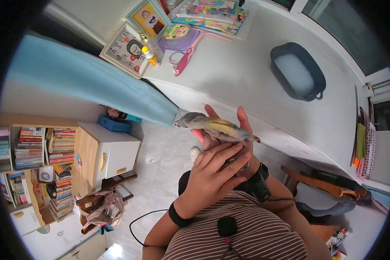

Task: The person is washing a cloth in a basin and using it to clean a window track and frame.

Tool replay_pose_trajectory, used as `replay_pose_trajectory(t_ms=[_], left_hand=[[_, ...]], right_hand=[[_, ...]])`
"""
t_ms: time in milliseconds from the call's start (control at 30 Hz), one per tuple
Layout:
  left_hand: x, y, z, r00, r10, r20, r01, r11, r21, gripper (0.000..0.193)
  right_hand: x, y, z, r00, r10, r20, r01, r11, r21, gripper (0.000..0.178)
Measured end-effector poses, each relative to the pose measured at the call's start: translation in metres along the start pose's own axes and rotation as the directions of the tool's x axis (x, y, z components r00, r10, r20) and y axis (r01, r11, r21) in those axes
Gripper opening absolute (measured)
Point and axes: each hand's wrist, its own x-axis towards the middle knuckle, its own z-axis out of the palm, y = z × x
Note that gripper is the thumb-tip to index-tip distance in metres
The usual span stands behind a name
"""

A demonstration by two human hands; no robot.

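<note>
A limp, soft-looking grey-and-yellow thing, like a small bunched cloth (219, 128), lies across the fingers of my right hand (243, 149). That hand is palm up, two fingers showing beyond the far side of the cloth. My left hand (219, 167) rests over the right palm, its fingers stretched out flat and close to the cloth's near edge. What lies under the left fingers is mostly hidden. A black band (180, 214) circles my left wrist, and a dark watch-like device (258, 180) sits on my right wrist. Both hands are in front of the white table's near edge.
On the white table (242, 69) stands a dark grey basin (318, 80) of cloudy liquid. Picture frames (125, 48), a pink-handled brush-like tool (185, 61), small bottles and booklets fill its far left. A light-blue curtain (86, 82), bookshelf (45, 130), cabinet (117, 158) and chair (329, 184) surround me.
</note>
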Motion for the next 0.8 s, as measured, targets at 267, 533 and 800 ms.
replay_pose_trajectory(t_ms=[267,533,800], left_hand=[[-0.015,-0.017,-0.046,0.963,-0.139,-0.230,0.140,0.990,-0.012,0.027],[-0.035,-0.057,-0.065,0.745,-0.378,-0.550,0.422,0.905,-0.050,0.028],[-0.051,-0.088,-0.068,0.699,-0.684,-0.206,0.337,0.570,-0.749,0.018]], right_hand=[[0.016,0.021,0.011,0.995,-0.094,0.035,0.099,0.979,-0.177,0.079],[0.020,0.030,0.035,0.998,0.064,0.021,-0.060,0.986,-0.155,0.093],[0.018,0.041,0.040,0.998,0.057,0.030,-0.040,0.913,-0.406,0.080]])
